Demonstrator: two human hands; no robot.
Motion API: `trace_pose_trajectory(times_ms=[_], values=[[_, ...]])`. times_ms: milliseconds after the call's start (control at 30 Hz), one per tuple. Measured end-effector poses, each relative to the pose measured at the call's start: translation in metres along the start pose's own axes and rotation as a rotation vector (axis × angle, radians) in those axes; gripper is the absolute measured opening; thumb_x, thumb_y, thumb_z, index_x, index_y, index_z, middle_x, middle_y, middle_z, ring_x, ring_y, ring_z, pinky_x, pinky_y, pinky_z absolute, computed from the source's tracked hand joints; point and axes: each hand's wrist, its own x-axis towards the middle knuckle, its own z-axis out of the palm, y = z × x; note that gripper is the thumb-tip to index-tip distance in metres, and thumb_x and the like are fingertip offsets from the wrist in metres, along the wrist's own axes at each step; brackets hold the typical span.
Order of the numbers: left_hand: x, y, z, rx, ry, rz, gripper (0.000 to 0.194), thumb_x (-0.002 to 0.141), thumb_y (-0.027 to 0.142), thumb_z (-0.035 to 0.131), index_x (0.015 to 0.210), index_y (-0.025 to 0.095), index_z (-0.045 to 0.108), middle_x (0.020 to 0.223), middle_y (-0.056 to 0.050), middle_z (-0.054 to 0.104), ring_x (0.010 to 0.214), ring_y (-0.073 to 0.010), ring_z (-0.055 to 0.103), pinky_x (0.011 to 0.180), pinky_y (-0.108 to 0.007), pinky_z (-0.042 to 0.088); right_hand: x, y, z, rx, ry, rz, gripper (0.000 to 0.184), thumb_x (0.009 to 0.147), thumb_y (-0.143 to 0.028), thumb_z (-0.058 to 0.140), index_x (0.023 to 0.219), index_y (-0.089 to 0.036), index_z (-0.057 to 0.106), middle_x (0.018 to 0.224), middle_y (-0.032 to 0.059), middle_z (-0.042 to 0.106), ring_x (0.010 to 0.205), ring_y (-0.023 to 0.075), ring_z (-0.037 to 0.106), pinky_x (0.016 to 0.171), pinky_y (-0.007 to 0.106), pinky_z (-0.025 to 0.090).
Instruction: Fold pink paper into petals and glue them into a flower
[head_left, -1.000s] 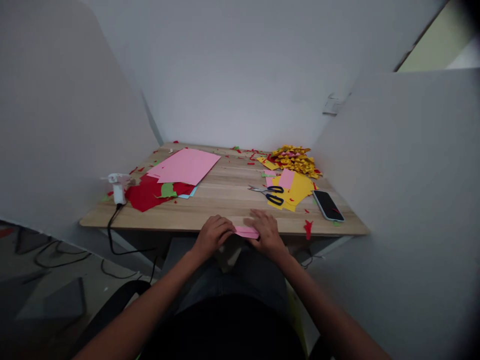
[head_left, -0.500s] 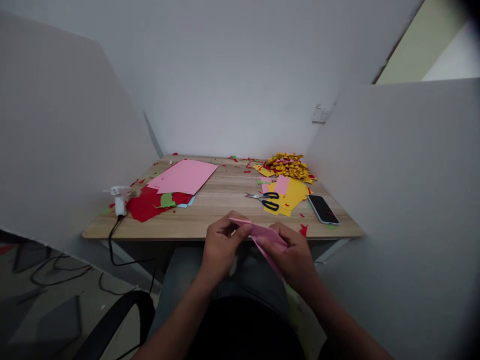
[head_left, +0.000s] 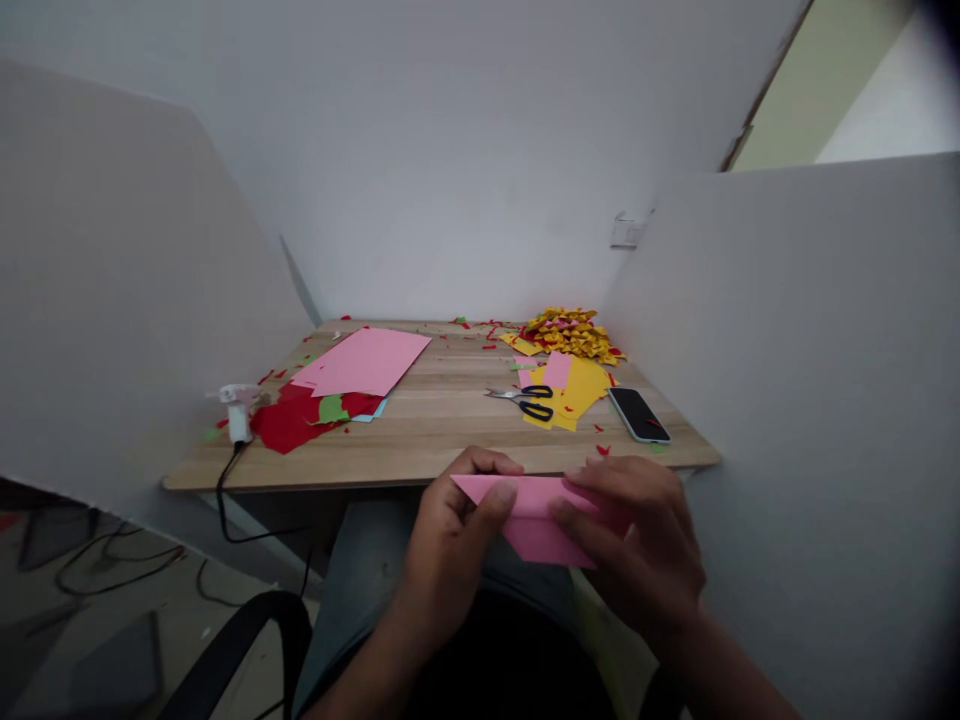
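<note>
We have the folded pink sheet of paper (head_left: 536,520) up off the wooden bench (head_left: 442,440), held over the lap just in front of the near edge. The left hand (head_left: 450,545) pinches its left end, thumb on top and fingers (head_left: 504,497) curled tight on the paper. The right hand (head_left: 637,550) covers the right end, fingers closed over the sheet.

To crease it well, we judge the top edge wants to stay level, both layers lined up at the left point before any pressing, and the pinch kept firm so nothing slides.

Now the hard parts. The right hand hides that end of the paper, so we cannot tell how its corners meet there. How many layers it has is unclear too. On the bench the black-handled scissors (head_left: 525,402) lie on yellow paper sheets (head_left: 574,392), the dark smartphone (head_left: 637,414) just beside them, but the yellow-and-red heap of small folded pieces (head_left: 570,333) behind is too small to read.
</note>
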Motion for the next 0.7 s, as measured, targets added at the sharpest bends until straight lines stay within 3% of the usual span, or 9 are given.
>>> trace_pose_trajectory(times_ms=[133, 200, 267, 333, 433, 500, 600, 700], values=[[-0.004, 0.009, 0.001, 0.038, 0.159, 0.079, 0.015, 0.079, 0.031, 0.076, 0.081, 0.019, 0.068, 0.075, 0.001, 0.065, 0.066, -0.0091, 0.058, 0.058, -0.015, 0.047, 0.004, 0.003, -0.005, 0.019, -0.022, -0.161, 0.005, 0.088, -0.031, 0.072, 0.092, -0.029, 0.069, 0.103, 0.0025, 0.064, 0.094, 0.0209, 0.055, 0.086, 0.04, 0.047], [-0.005, 0.013, 0.004, 0.039, 0.208, 0.123, 0.013, 0.075, 0.026, 0.078, 0.076, 0.018, 0.067, 0.071, 0.001, 0.064, 0.062, -0.0084, 0.058, 0.054, -0.014, 0.046, 0.006, 0.003, -0.008, 0.039, -0.016, -0.143, 0.023, 0.093, -0.048, 0.063, 0.097, -0.027, 0.069, 0.106, 0.0064, 0.062, 0.096, 0.0238, 0.055, 0.086, 0.044, 0.047], [-0.007, 0.016, 0.006, 0.035, 0.223, 0.14, 0.014, 0.073, 0.022, 0.078, 0.073, 0.017, 0.066, 0.07, 0.001, 0.063, 0.059, -0.008, 0.057, 0.052, -0.014, 0.046, 0.01, 0.001, -0.011, 0.019, -0.018, -0.022, 0.03, 0.096, -0.049, 0.057, 0.107, -0.023, 0.067, 0.109, 0.0102, 0.062, 0.1, 0.0259, 0.056, 0.087, 0.046, 0.046], [-0.009, 0.016, 0.007, 0.035, 0.219, 0.139, 0.014, 0.072, 0.021, 0.079, 0.074, 0.017, 0.066, 0.07, 0.001, 0.063, 0.058, -0.0081, 0.057, 0.051, -0.015, 0.047, 0.014, -0.001, -0.012, 0.028, -0.064, 0.132, 0.024, 0.094, -0.038, 0.062, 0.11, -0.02, 0.065, 0.106, 0.0098, 0.066, 0.099, 0.0245, 0.059, 0.087, 0.043, 0.046], [-0.012, 0.011, 0.006, 0.042, 0.246, 0.157, 0.015, 0.073, 0.02, 0.079, 0.077, 0.018, 0.064, 0.072, 0.001, 0.062, 0.062, -0.0089, 0.059, 0.055, -0.015, 0.049, 0.021, -0.003, -0.012, 0.18, -0.173, 0.312, 0.004, 0.09, -0.025, 0.069, 0.089, -0.022, 0.067, 0.079, 0.0007, 0.069, 0.077, 0.0172, 0.061, 0.073, 0.035, 0.046], [-0.012, 0.007, 0.004, 0.031, 0.256, 0.136, 0.019, 0.073, 0.024, 0.08, 0.082, 0.019, 0.064, 0.073, 0.002, 0.063, 0.062, -0.0092, 0.06, 0.055, -0.016, 0.049, 0.025, -0.003, -0.013, 0.306, -0.23, 0.405, 0.015, 0.089, -0.023, 0.069, 0.075, -0.022, 0.065, 0.066, -0.0031, 0.066, 0.064, 0.0133, 0.057, 0.063, 0.03, 0.044], [-0.008, 0.004, 0.001, 0.042, 0.095, 0.021, 0.028, 0.072, 0.036, 0.081, 0.087, 0.018, 0.067, 0.067, 0.002, 0.06, 0.055, -0.009, 0.054, 0.049, -0.017, 0.043, 0.027, -0.003, -0.014, 0.445, -0.282, 0.527, 0.021, 0.089, -0.024, 0.07, 0.069, -0.021, 0.065, 0.063, -0.003, 0.066, 0.059, 0.0116, 0.057, 0.057, 0.026, 0.043], [-0.002, 0.002, -0.003, 0.144, -0.051, -0.027, 0.034, 0.079, 0.043, 0.075, 0.066, 0.015, 0.063, 0.057, 0.002, 0.051, 0.051, -0.0076, 0.046, 0.046, -0.017, 0.035, 0.025, -0.001, -0.012, 0.506, -0.314, 0.595, 0.02, 0.088, -0.024, 0.07, 0.068, -0.021, 0.067, 0.063, -0.0028, 0.065, 0.059, 0.0115, 0.058, 0.056, 0.025, 0.044]])
